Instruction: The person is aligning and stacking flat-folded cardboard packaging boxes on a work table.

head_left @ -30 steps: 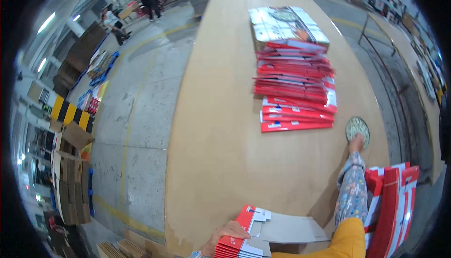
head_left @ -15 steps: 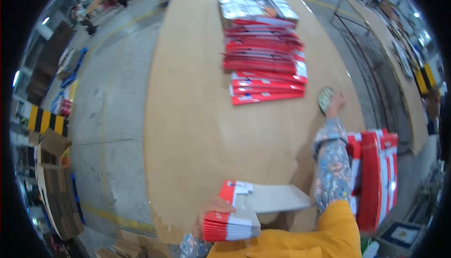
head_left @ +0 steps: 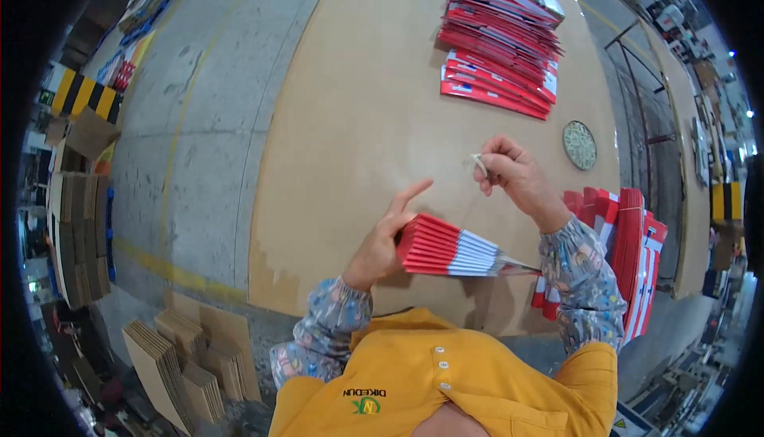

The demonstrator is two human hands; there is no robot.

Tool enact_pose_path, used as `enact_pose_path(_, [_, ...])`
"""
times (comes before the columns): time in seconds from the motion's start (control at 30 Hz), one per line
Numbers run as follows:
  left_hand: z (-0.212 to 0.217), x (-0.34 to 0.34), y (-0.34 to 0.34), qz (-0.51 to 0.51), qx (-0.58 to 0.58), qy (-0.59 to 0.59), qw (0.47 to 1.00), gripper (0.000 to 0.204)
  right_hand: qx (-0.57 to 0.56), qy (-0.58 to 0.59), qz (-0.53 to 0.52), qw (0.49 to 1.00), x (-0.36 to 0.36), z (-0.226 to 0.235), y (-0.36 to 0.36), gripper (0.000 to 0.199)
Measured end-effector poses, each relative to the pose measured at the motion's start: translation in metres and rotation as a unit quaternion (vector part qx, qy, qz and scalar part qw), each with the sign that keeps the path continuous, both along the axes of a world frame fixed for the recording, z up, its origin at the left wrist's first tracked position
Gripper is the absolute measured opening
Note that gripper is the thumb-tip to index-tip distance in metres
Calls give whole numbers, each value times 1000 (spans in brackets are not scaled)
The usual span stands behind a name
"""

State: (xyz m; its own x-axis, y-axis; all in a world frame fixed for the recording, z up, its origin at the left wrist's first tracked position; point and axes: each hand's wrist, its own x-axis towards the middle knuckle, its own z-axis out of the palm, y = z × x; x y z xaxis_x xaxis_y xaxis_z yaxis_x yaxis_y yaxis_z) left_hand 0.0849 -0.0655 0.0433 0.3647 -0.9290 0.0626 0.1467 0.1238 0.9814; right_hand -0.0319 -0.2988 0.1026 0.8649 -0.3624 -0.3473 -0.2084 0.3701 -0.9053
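A fanned bundle of red-and-white flat cartons [head_left: 450,247] is gripped by the left hand [head_left: 382,244], forefinger extended; a pale rubber band [head_left: 478,163] is pinched by the right hand [head_left: 516,174] above the bench [head_left: 358,119].

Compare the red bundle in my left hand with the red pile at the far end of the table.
The bundle is small, squared up and held off the table by the left hand; the pile is far bigger, fanned out and lies flat on the table. Both are red-and-white flat pieces.
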Motion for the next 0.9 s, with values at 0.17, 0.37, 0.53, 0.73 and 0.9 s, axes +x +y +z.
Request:
enact_pose_path(0.17, [1,-1,-7,-30,-43,18,998,35,-29,0,107,994,-3,-4,44,10])
enact_pose_path(0.37, [-5,-10,5,-26,72,192,978,63,-177,5,94,980,-12,-16,54,12])
enact_pose_path(0.53, [-24,-20,4,-45,93,232,967,70,-110,66,40,991,-27,-16,48,9])
enact_pose_path(0.73, [-9,-17,-3,-56,41,124,990,68,-19,-23,-5,1000,-32,-27,42,7])
enact_pose_path(0.9, [-7,-15,-10,-44,33,135,989,68,-12,-23,-9,1000,-43,-26,31,7])
